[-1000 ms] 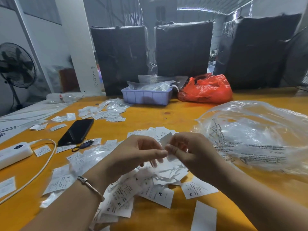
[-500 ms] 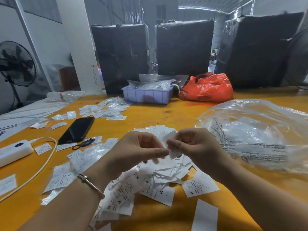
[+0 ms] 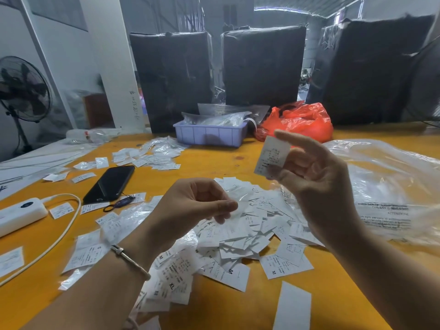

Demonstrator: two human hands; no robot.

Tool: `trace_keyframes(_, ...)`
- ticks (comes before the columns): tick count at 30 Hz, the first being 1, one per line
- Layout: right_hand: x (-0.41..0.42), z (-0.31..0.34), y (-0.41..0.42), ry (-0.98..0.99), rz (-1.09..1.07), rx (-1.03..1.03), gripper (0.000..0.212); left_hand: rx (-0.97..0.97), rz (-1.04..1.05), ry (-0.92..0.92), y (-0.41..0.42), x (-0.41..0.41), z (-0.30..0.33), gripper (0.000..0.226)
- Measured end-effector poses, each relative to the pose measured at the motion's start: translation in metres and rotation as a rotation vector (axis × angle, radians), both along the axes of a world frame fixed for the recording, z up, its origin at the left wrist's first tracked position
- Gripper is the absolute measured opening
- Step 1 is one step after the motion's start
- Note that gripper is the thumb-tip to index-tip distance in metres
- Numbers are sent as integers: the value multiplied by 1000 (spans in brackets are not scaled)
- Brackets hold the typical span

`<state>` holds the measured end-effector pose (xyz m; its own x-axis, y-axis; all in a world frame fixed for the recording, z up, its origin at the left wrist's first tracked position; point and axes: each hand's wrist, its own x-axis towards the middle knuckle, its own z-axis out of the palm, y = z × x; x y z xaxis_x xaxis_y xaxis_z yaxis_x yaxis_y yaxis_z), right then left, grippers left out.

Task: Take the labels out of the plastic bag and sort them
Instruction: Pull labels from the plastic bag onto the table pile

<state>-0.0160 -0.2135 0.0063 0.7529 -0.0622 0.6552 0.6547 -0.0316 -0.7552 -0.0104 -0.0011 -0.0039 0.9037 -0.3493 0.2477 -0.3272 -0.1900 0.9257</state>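
Head view, label (image 3: 272, 155) pinched in raised right hand (image 3: 316, 184), above label pile (image 3: 250, 225)

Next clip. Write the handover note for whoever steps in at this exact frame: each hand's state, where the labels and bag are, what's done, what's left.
Right hand: raised, pinching a single label in a fingertip grip.
Left hand: low over the label pile, fingers curled; whether it holds a clear wrapper cannot be told.
Large plastic bag: lying on the orange table, right of the pile.
Done: many labels are out, loose in the pile; a smaller cluster of labels lies near the purple tray.
Left: place the held label, then sort the mixed pile, where S, M and XL all show.
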Motion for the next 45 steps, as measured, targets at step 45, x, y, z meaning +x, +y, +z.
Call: trace_keyframes(45,-11,10,3,-71,56,-28,31,20,-58,-12,2,0,0,24)
